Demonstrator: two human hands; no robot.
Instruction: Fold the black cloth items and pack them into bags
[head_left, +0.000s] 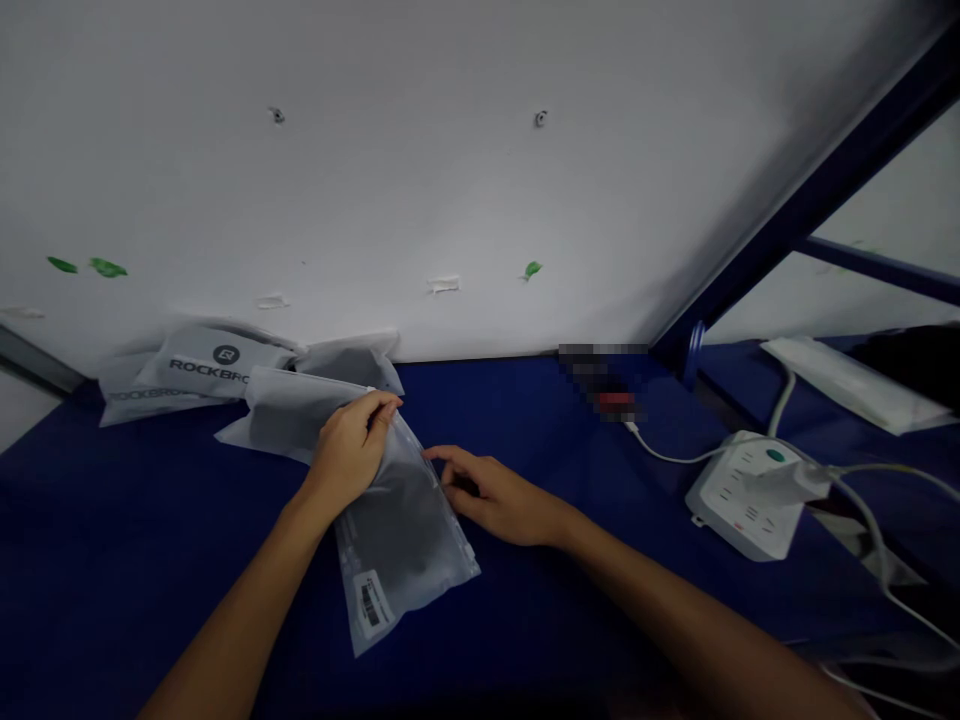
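Observation:
A frosted plastic zip bag point(401, 545) with a dark item inside and a barcode label lies on the blue table point(150, 540). My left hand point(351, 450) pinches the bag's top edge near its far corner. My right hand point(495, 495) rests on the table at the bag's right edge, its fingers touching the side of the bag. Whether the right fingers grip the edge or only press it is not clear.
Several grey ROCKBROS pouches point(217, 365) lie stacked against the white wall at the back left. A white power strip point(746, 495) with a plugged adapter and cables sits at the right. A blue frame post point(810, 200) rises at the right, with another pouch point(847, 380) behind it.

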